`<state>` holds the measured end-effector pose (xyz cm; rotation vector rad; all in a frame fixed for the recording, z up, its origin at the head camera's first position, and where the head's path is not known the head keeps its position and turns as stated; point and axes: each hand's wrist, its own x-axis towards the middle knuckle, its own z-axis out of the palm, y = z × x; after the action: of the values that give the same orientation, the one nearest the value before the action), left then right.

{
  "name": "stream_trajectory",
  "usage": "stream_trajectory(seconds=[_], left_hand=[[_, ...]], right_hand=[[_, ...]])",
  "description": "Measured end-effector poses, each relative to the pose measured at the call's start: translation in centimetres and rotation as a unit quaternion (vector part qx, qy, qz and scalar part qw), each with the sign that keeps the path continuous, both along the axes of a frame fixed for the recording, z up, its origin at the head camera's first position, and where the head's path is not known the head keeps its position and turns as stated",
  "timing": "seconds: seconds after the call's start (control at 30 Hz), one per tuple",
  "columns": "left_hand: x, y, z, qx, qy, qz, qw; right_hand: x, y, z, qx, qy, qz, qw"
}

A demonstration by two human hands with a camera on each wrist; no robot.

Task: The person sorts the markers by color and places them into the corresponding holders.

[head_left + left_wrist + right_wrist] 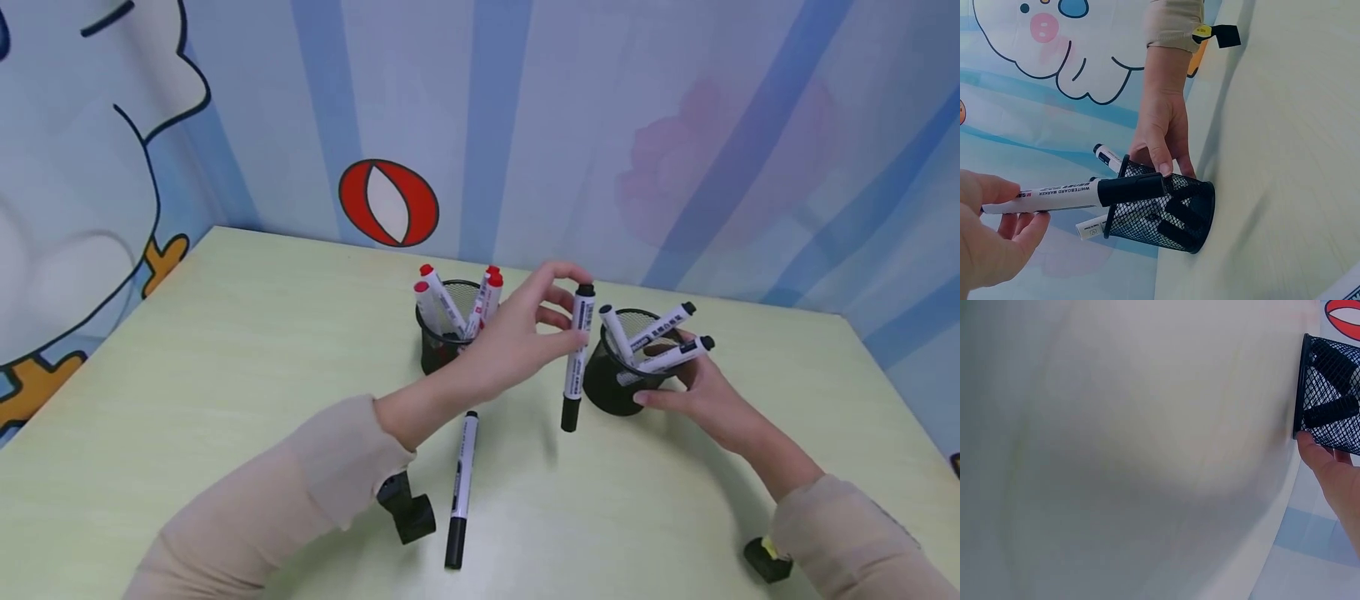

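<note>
My left hand (513, 342) pinches a whiteboard marker (578, 342) between thumb and fingers. The marker stands nearly upright above the table, with black at both ends, just left of a black mesh pen cup (611, 390). In the left wrist view its black lower end (1132, 189) overlaps the mesh. Around the right side of this cup my right hand (708, 400) holds on, thumb low on the near wall. Three black-capped markers lean in the cup, one of them a white marker (663, 325). The right wrist view shows the thumb at the cup's base (1299, 387).
A second mesh cup (435, 354) with several red-capped markers (442, 300) stands to the left, partly behind my left forearm. Another black-and-white marker (462, 475) lies on the pale table (262, 350) in front. A patterned wall (570, 125) rises behind.
</note>
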<state>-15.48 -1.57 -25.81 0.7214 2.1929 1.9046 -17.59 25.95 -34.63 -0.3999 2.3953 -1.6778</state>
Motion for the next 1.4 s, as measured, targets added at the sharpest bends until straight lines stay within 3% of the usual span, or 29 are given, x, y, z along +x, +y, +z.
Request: stream_trajectory(seconds=[0.8,1.17,1.4], left_hand=[[-1.3,3.0,1.0,0.052,0.048,0.000,0.9975],[-2.5,3.8,1.3,0.061,0.088,0.014,0.9941],[-2.7,4.2,1.7,0.081,0.108,0.017,0.9907]], right_hand=[[0.1,0.3,-0.2,0.006,-0.008,0.003,0.9999],[-0.2,0.3,-0.1,0.010,-0.021,0.005,0.9997],[-0.4,0.3,-0.2,0.008,-0.006,0.004,0.9999]])
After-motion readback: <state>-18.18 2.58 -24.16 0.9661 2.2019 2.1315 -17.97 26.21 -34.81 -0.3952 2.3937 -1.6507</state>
